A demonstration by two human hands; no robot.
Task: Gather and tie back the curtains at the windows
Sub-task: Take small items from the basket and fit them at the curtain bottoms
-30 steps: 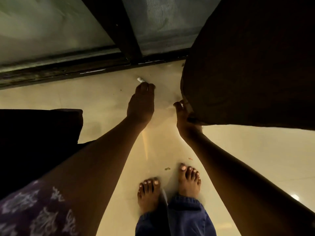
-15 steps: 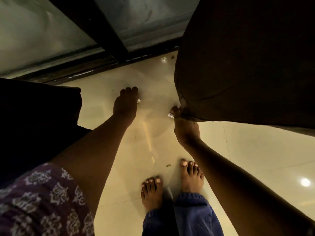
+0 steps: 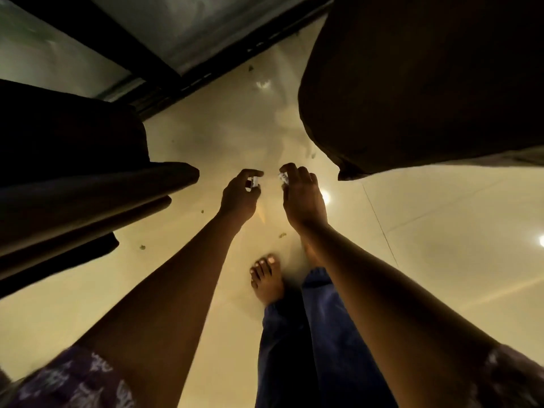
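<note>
A dark curtain [image 3: 412,83] hangs at the upper right, its lower corner just right of my hands. A second dark curtain [image 3: 73,178] hangs bunched in folds at the left. My left hand [image 3: 240,198] and my right hand [image 3: 304,198] are held close together over the floor between the two curtains, touching neither. The left fingers pinch a small white piece [image 3: 253,182]. The right fingers pinch another small white piece [image 3: 283,177]. What these pieces are is too small to tell.
A dark window frame and track [image 3: 164,69] with glass panes run across the top left. Below is glossy cream tile floor [image 3: 206,128] with small bits of debris. My bare foot [image 3: 266,278] and blue trouser legs are under my arms.
My right hand has let go of the right curtain's edge and moved left toward my left hand. The view has swung, so the left curtain now shows more.
</note>
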